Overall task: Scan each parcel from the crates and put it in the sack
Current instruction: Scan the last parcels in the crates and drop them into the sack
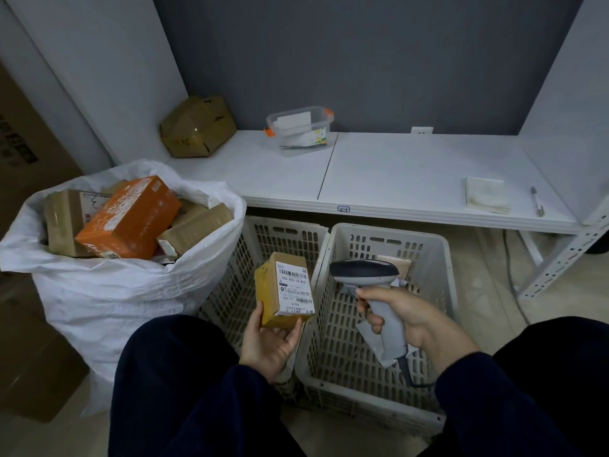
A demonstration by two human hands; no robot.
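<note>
The left hand (270, 344) holds a small yellow-brown parcel (284, 290) upright from below, thumb on its left side and fingers curled up against its right edge, the white barcode label facing up. The parcel sits above the left crate (283, 232), just beside the wall it shares with the right crate (438, 258). The right hand (402, 321) is wrapped around the grey handle of a scanner (365, 275), whose dark head points left toward the parcel, close to it but apart. A flat white packet (369, 338) lies in the right crate under the scanner. To the left stands the white sack (108, 291), mouth open, filled with cardboard boxes and an orange box (128, 217) on top. Behind, a white shelf (395, 173) bears a dented brown box (197, 127), a clear tub (298, 130), a pad (486, 194) and a pen (536, 201).
</note>
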